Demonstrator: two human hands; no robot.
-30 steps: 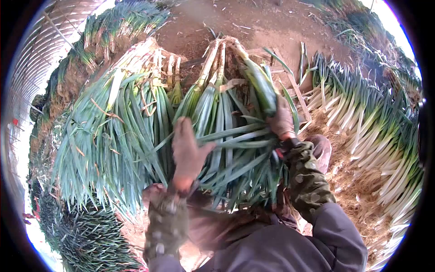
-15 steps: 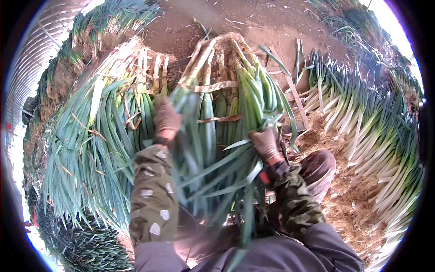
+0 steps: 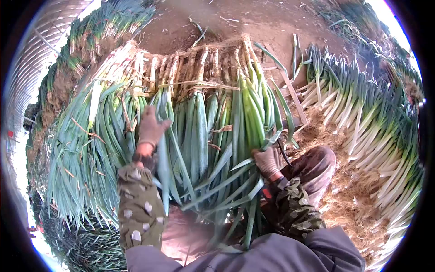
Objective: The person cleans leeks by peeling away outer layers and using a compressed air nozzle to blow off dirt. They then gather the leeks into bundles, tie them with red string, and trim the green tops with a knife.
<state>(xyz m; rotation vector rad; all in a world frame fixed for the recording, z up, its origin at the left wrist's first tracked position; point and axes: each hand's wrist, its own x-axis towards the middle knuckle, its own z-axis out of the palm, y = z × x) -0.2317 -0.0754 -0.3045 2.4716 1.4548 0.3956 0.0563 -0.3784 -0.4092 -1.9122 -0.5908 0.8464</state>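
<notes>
A wide row of long green onions (image 3: 199, 122) lies in front of me, roots away from me and leaves hanging toward my lap. My left hand (image 3: 152, 128), in a brownish glove, rests on the leaves left of the middle with its thumb and fingers apart. Gloved too, my right hand (image 3: 267, 162) is closed around green onion leaves at the right end of the row. Several loose leaves cross below it. A dry, straw-coloured leaf strip (image 3: 199, 83) runs across the pale stalks.
To my right, cleaned green onions (image 3: 362, 118) with white stalks lie in a long row beside heaped root trimmings (image 3: 351, 195). A wooden frame (image 3: 290, 93) shows behind the right end. More onion bundles (image 3: 108, 27) stand at the back left, and dark leaves (image 3: 86, 242) at lower left.
The middle onions have spread from a raised, gathered bunch into a flatter, wider row. My left hand has moved left and down, its fingers now apart. My right hand has lowered slightly, still gripping leaves.
</notes>
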